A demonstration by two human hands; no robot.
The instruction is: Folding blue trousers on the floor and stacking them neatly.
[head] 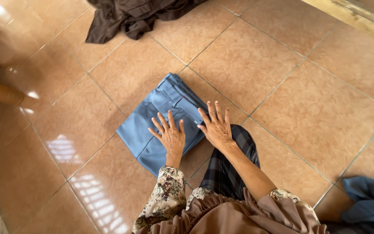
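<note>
Both the left hand (171,138) and the right hand (216,128) press flat, fingers (168,122) spread wide and gripping nothing, on the folded blue trousers (161,119) lying on the tiled floor (308,112), near a dark brown cloth (130,17).

Bright daylight, glare on floor tiles (83,190) left; sharp.

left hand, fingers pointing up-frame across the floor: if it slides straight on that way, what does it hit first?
The left hand lies flat on the folded blue trousers, so it stays on that fabric first, then bare floor tile. Farther along, probably the dark brown garment; depth unclear.
</note>
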